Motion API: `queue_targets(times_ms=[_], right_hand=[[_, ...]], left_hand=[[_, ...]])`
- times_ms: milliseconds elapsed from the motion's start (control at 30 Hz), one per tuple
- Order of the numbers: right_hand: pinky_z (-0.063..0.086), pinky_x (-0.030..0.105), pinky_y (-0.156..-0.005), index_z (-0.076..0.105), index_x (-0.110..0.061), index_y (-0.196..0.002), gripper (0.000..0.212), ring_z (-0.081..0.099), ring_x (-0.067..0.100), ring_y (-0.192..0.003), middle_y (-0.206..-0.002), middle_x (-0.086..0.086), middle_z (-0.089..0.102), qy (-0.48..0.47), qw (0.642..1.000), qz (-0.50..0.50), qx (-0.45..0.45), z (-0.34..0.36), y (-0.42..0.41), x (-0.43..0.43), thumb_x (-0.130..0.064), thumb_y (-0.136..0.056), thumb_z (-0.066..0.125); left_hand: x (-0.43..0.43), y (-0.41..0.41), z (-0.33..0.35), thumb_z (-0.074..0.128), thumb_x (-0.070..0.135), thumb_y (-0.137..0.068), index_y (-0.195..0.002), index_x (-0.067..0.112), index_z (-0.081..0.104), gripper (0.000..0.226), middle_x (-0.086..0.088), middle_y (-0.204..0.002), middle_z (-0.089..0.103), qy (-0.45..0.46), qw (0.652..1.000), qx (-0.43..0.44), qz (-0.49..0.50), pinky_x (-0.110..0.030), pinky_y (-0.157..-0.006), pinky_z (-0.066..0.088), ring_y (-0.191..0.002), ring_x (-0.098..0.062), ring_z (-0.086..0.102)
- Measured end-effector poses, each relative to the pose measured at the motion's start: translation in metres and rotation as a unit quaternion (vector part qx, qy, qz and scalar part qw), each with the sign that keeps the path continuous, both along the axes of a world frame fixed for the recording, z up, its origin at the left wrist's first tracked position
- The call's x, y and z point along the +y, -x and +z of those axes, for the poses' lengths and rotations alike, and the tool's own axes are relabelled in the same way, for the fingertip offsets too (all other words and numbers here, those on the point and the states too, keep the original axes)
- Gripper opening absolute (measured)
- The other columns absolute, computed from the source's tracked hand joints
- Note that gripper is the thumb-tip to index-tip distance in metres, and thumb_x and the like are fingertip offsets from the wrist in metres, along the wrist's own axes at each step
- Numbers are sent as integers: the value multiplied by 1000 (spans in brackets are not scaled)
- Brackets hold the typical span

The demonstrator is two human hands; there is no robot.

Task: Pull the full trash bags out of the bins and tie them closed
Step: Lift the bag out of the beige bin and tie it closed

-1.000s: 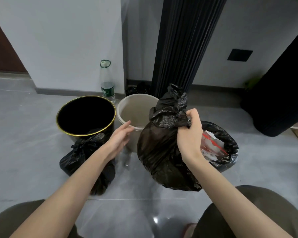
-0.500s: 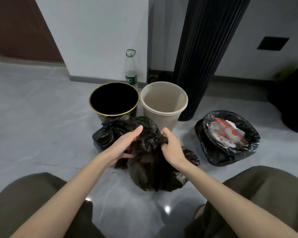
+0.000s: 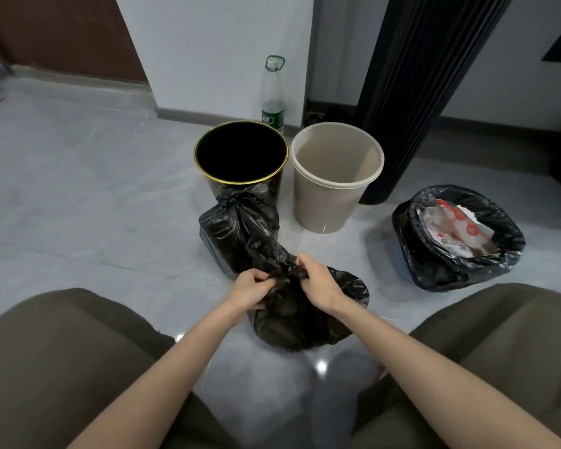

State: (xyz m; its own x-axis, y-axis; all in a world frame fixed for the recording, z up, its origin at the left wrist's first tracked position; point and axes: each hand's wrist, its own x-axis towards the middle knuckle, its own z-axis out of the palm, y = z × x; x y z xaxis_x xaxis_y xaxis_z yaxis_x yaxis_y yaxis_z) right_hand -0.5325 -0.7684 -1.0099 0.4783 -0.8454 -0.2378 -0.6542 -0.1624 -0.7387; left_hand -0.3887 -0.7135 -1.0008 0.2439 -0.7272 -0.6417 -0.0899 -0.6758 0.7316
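Left hand [image 3: 251,288] and right hand [image 3: 318,281] both grip the bunched neck of a black trash bag [image 3: 300,322] on the floor. A tied bag [image 3: 237,231] sits just behind, touching the black bin [image 3: 240,153]. Beige bin [image 3: 336,176] beside it.

The full black plastic trash bag [image 3: 308,322], held up in the air by its neck a second ago, is now set down on the grey tiled floor [image 3: 110,228]. The left hand [image 3: 249,288], open and apart from the bag then, is now curled round the gathered neck, opposite the right hand [image 3: 319,283], which is lowered with it.
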Motion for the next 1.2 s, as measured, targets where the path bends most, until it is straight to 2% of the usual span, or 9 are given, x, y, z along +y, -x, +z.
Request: queue_targets(times_ms=[267,433,533,600,667,767,933,1067,1200], right_hand=[[45,43,-83,38,-26,-97,22,54,22,-84,-89,3,60,-63,996,22,59,-1,30,-2,-21,-88,58],[38,40,-95,40,-33,-112,47,39,21,-109,-101,1,51,-111,985,56,120,10,46,5,-57,-79,61],[30,38,-101,54,-33,-117,51,35,21,-122,-119,-3,51,-139,987,13,78,21,57,1,-70,-87,36],[26,44,-109,53,-31,-126,54,34,27,-130,-135,3,44,-99,989,-39,98,17,64,-6,-62,-94,23],[30,47,-108,44,-22,-134,41,36,38,-129,-139,11,38,-21,986,-93,139,9,72,-8,-39,-99,35],[38,51,-99,27,-22,-143,62,37,43,-123,-149,12,25,78,967,-147,191,10,77,-6,-11,-88,52],[40,51,-94,15,-40,-147,83,38,42,-118,-155,8,19,219,918,-230,237,22,83,-10,-8,-83,58],[42,53,-94,5,-40,-148,91,38,45,-121,-157,14,13,215,928,-206,224,20,75,-10,-23,-83,66],[45,42,-72,-11,-47,-145,105,57,42,-105,-151,21,22,110,949,-193,222,8,81,-5,7,-81,52]], left_hand=[[-9,-29,-6,46,17,-97,-98,15,48,3,-11,-113,59,86,978,47,183,-50,-93,50,-103,-26,59],[-16,-33,-2,43,12,-99,-81,17,39,18,-5,-88,53,136,944,111,280,-32,-71,50,-79,-14,54],[-17,-36,-6,43,12,-98,-81,20,38,19,-3,-87,51,133,939,127,292,-30,-65,45,-76,-13,50],[-18,-38,-7,42,10,-97,-80,22,38,21,-3,-86,50,130,938,123,296,-30,-64,44,-76,-13,49],[-19,-39,-6,41,8,-96,-79,23,37,23,-1,-82,51,126,939,117,297,-31,-65,46,-75,-13,50],[-19,-40,-5,40,9,-96,-80,23,37,21,0,-83,51,124,938,118,303,-33,-67,48,-76,-13,50],[-21,-49,-2,38,10,-97,-78,22,37,22,1,-81,52,119,927,133,329,-45,-83,46,-77,-14,52],[-23,-50,1,37,10,-99,-79,21,35,23,0,-84,53,126,916,158,346,-48,-83,46,-75,-14,55],[-25,-51,4,35,10,-100,-79,19,34,23,-3,-85,54,139,909,169,355,-49,-82,48,-76,-16,57]])
